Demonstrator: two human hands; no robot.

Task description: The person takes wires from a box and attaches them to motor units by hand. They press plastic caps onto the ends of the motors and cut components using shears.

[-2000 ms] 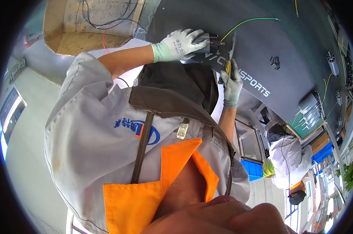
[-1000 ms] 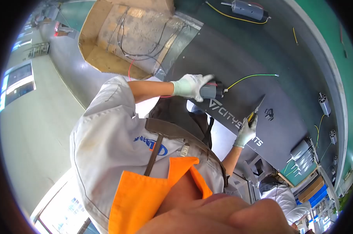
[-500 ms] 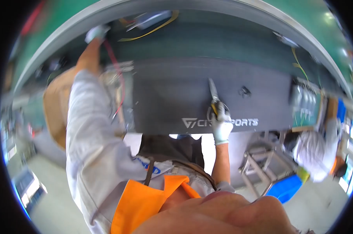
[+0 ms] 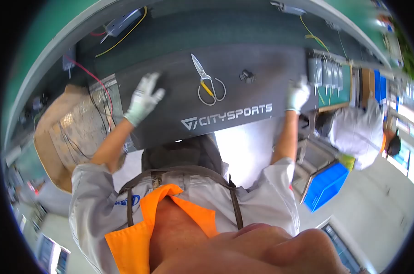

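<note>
My left hand [image 4: 144, 98], in a white glove, hovers at or touches the left part of a black CITYSPORTS board [image 4: 268, 86], its fingers spread and nothing in them. My right hand [image 4: 299, 95], also gloved, is at the board's right end, close to several silver box-shaped parts [image 4: 325, 73]. Its fingertips are blurred, so its grip is unclear. Between the hands lie scissors [image 4: 205, 81] with a yellow grip on one loop, points facing away from me. To their right is a small black part [image 4: 247, 76].
A silver box with a yellow wire [image 4: 124, 23] lies at the far left, near another box with a red wire [image 4: 69, 59]. A cardboard box [image 4: 49, 146] stands left. A blue bin [image 4: 325, 185] is on the right, near a co-worker in grey [image 4: 357, 134].
My right hand has let go of the scissors and moved right. My left hand has come back from the far left edge to the board. The view has shifted.
</note>
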